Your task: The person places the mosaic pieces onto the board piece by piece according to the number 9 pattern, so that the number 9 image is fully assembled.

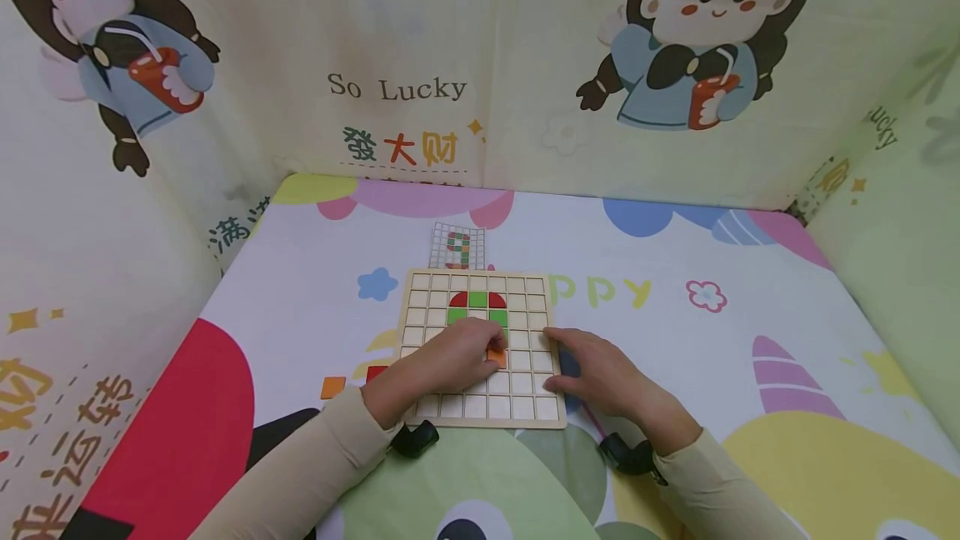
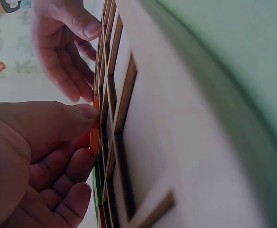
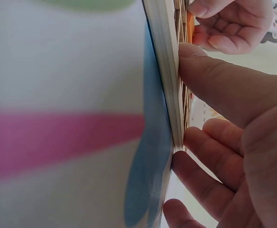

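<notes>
A pale wooden grid board [image 1: 522,409] lay flat on the desk [image 1: 660,257], holding an arch of red and green tiles [image 1: 477,299]. Below them, an orange tile [image 1: 496,359] touched the board, pinched by left fingers [image 2: 81,164].

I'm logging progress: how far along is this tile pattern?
Done: red and green tiles sit in the wooden board. In hand: an orange tile, pinched by the left hand. Remaining: probably more placing, since a loose orange square lies beside the board.
</notes>
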Motion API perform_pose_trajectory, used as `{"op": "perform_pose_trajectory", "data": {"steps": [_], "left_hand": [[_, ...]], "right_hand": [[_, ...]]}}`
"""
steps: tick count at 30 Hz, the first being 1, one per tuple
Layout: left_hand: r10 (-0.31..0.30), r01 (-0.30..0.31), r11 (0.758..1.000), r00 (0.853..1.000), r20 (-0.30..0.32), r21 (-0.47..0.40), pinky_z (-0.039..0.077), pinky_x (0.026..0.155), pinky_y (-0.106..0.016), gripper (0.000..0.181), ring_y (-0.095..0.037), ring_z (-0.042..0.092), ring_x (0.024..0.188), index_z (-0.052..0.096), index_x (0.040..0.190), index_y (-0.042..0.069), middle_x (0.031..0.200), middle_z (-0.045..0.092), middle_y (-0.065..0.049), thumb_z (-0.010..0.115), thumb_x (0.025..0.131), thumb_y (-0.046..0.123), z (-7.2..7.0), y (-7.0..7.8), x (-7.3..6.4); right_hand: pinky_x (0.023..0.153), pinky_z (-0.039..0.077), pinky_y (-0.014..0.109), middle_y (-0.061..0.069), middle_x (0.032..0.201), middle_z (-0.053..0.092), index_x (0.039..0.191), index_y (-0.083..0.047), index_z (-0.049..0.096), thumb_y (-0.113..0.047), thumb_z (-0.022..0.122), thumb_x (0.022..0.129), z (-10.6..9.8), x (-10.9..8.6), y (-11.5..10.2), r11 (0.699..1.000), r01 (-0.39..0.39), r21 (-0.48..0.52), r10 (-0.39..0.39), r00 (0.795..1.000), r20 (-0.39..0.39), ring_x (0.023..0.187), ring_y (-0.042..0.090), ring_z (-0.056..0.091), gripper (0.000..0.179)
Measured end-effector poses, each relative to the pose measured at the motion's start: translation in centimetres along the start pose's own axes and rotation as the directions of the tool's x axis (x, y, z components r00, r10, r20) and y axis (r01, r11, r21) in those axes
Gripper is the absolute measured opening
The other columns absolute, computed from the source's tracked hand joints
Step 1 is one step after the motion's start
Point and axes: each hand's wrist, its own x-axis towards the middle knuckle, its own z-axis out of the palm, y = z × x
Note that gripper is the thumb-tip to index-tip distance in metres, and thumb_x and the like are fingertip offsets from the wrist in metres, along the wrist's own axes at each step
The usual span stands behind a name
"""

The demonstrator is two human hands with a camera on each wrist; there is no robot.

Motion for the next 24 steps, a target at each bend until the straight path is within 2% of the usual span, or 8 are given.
{"op": "perform_pose_trajectory", "data": {"steps": [16, 24], "left_hand": [[0.016, -0.016, 1.000, 1.000, -0.014, -0.010, 0.049, 0.086, -0.033, 0.014, -0.017, 0.053, 0.093, 0.065, 0.104, 0.012, 0.094, 0.060, 0.004, 0.071, 0.092, 0.010, 0.10, 0.13, 0.19], [-0.005, 0.005, 1.000, 1.000, -0.013, -0.022, 0.049, 0.087, -0.033, 0.014, -0.017, 0.053, 0.094, 0.066, 0.105, 0.012, 0.095, 0.059, 0.004, 0.071, 0.092, 0.010, 0.22, 0.23, 0.15]], "right_hand": [[0.104, 0.041, 0.054, 0.018, 0.136, 0.058, 0.141, -0.001, 0.052, -0.029, 0.080, 0.086, -0.08, -0.04, -0.07, 1.000, 0.005, 0.002, -0.005, 1.000, -0.001, 0.127, 0.038, 0.052, 0.068], [0.104, 0.041, 0.055, 0.018, 0.137, 0.057, 0.141, -0.001, 0.052, -0.028, 0.080, 0.086, -0.08, -0.11, -0.02, 1.000, 0.000, 0.010, 0.000, 1.000, -0.002, 0.128, 0.039, 0.051, 0.067]]}}
